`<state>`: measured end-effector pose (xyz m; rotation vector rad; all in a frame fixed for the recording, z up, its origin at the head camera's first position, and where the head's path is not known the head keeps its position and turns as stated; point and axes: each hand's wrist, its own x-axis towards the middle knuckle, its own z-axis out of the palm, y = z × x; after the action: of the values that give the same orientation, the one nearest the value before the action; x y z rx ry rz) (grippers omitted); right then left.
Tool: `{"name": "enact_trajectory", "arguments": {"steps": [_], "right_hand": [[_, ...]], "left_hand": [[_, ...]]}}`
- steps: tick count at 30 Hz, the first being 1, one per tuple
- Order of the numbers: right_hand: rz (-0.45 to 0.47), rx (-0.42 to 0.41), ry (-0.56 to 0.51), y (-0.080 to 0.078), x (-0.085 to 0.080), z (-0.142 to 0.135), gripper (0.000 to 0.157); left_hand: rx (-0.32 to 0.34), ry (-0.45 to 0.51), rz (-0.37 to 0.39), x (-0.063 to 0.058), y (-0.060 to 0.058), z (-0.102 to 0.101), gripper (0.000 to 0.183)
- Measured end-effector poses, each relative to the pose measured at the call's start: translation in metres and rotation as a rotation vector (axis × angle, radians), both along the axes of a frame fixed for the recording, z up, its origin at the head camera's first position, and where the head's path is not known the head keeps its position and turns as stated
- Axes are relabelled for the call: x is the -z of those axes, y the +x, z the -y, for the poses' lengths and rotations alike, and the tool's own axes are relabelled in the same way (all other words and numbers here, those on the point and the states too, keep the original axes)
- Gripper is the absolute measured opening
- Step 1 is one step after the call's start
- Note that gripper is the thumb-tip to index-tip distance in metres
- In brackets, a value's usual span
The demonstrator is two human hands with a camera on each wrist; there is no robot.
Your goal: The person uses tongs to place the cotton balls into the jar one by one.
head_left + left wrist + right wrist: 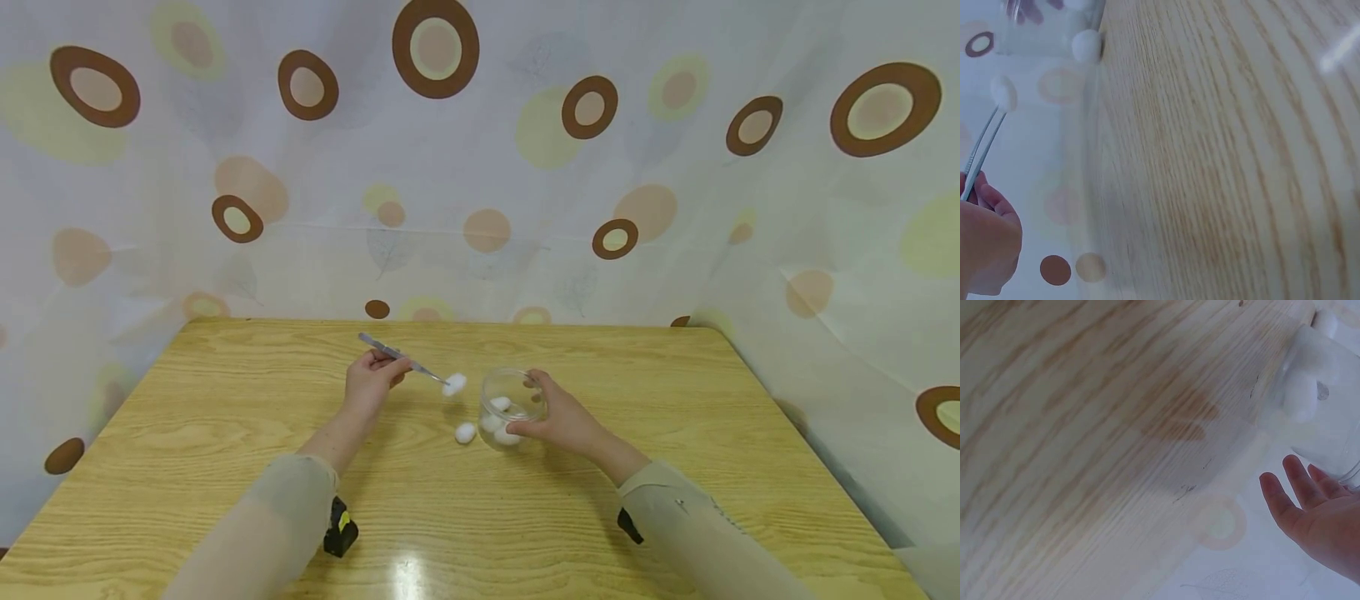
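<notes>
My left hand [370, 382] pinches a pair of metal tweezers [397, 354] between thumb and fingers. At the tweezers' tips is a white cotton ball [454, 384], held above the table; the left wrist view shows the same cotton ball [1004, 93] between the tips. My right hand [564, 417] grips a clear glass jar [491, 385] from its right side, thumb on the near side and fingers round the far rim. Inside the jar lie several white cotton balls [507, 435]. Another cotton ball [465, 432] rests on the table just left of the jar.
Both arms reach across a wood-grain table [465, 517]. Behind it and along the sides hangs a pale curtain [450, 275] patterned with brown and yellow circles. A black strap device [341, 529] sits under the left forearm, another [629, 526] under the right.
</notes>
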<state>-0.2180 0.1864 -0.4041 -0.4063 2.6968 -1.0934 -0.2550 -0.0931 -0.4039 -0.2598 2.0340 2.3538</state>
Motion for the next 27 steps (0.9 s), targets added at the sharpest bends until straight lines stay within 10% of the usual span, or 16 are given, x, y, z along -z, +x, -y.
{"name": "enact_trajectory", "arguments": {"steps": [27], "right_hand": [[-0.003,0.002,0.014,-0.001,0.001,0.000,0.094]], "left_hand": [[0.008,0.171,-0.003,-0.034,-0.002,-0.011,0.010]]}}
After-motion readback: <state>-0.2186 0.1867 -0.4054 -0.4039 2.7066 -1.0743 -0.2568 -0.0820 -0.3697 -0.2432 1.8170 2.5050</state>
